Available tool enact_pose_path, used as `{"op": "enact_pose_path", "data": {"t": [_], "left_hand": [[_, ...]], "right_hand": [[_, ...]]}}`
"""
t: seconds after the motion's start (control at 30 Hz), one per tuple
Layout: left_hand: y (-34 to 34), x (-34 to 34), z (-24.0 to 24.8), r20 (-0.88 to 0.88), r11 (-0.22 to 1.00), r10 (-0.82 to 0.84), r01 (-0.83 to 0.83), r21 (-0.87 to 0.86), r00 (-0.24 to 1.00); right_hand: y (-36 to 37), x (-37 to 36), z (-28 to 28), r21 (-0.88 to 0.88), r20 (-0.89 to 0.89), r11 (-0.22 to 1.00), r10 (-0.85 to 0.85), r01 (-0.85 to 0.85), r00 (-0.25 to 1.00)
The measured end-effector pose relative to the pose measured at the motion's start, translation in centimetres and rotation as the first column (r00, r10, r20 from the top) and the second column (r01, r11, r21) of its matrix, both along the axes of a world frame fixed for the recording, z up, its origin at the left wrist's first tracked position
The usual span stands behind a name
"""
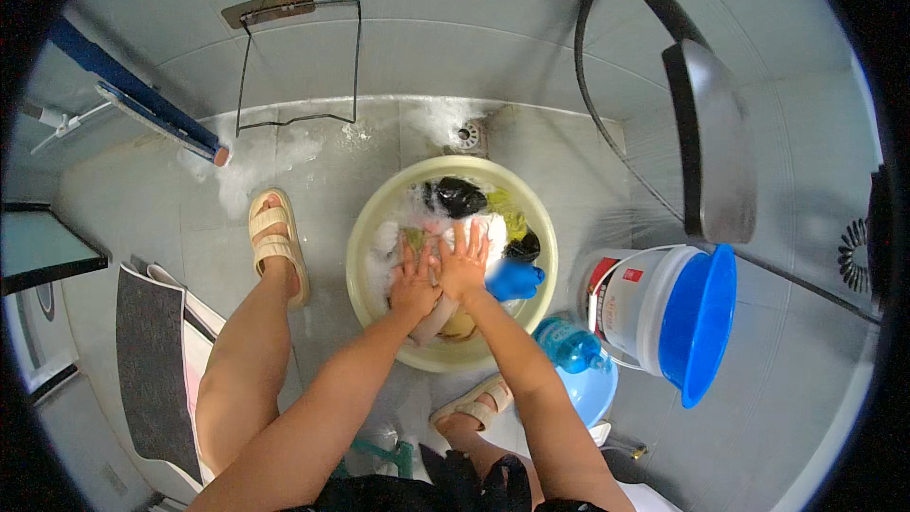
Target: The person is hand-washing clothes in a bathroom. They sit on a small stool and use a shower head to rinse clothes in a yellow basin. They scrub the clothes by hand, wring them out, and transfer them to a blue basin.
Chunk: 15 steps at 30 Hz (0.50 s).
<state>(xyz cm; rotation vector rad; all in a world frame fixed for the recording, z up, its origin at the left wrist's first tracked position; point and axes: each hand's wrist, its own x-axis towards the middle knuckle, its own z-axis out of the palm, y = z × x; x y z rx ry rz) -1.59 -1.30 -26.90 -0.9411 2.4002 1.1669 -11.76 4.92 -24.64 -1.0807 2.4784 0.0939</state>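
Note:
A round pale-yellow basin [358, 299] stands on the floor in front of me, holding wet clothes and suds. My left hand [414, 283] lies with its fingers stretched over the laundry at the basin's middle. Beside it, my right hand [463, 263] presses palm down on white cloth [492, 228], fingers spread. Black cloth [459, 197] and yellow-green cloth [508, 210] bulge out beyond my fingers. A bright blue piece [517, 281], too smooth to identify, sits to the right of my right wrist. Neither hand grips anything that I can see.
Right of the basin are a clear blue bottle [571, 346], a light-blue basin [597, 389] and a white bucket [626, 299] with a blue basin [701, 322] at its mouth. A floor drain [467, 137] lies beyond, amid foam. My sandalled feet flank the basin.

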Motion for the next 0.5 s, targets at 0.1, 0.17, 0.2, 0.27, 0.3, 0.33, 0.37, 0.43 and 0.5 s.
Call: {"op": "enact_pose_path", "data": {"t": [0.1,0.17,0.2,0.27,0.3,0.33,0.37,0.43,0.5], "left_hand": [[-1.6,-2.3,-0.7,0.126,0.984,-0.176,0.169,0.063,0.976],[-2.1,-3.3,-2.3,0.309,0.915,-0.385,0.317,0.249,0.870],[-3.0,-3.7,-3.2,0.342,0.897,-0.425,0.340,0.281,0.838],[-5.5,-4.0,-5.1,0.394,0.861,-0.492,0.365,0.355,0.776],[-2.9,-3.5,-1.0,0.256,0.936,-0.350,0.333,0.110,0.901],[-1.9,-2.7,2.0,0.066,0.971,-0.194,0.201,-0.127,0.979],[-2.2,-2.3,2.2,0.015,0.988,-0.129,0.129,-0.089,0.992],[-3.0,-1.6,2.1,-0.079,1.000,0.000,0.000,0.001,0.997],[-1.7,-1.1,4.5,-0.093,0.988,0.048,-0.061,-0.144,0.995]], "right_hand": [[-1.6,-2.1,1.2,0.232,0.165,0.973,-0.035,-0.004,0.986],[-0.7,-2.7,-1.7,0.266,0.134,0.960,0.056,-0.090,0.989],[-0.9,-2.8,-2.6,0.279,0.126,0.949,0.117,-0.148,0.985],[-4.0,-2.4,2.0,0.061,0.241,0.997,0.040,-0.057,0.970],[-1.3,-2.5,0.2,0.008,0.109,1.000,-0.021,0.020,0.994],[-0.3,-2.2,-0.2,-0.063,-0.017,0.996,-0.058,0.057,0.998],[-0.9,-1.9,1.4,-0.017,-0.019,0.999,-0.049,0.048,0.999],[-0.2,-1.5,2.7,-0.272,0.087,0.936,-0.206,0.222,0.975],[2.6,-1.6,3.3,-0.320,-0.046,0.921,-0.251,0.223,0.967]]}}
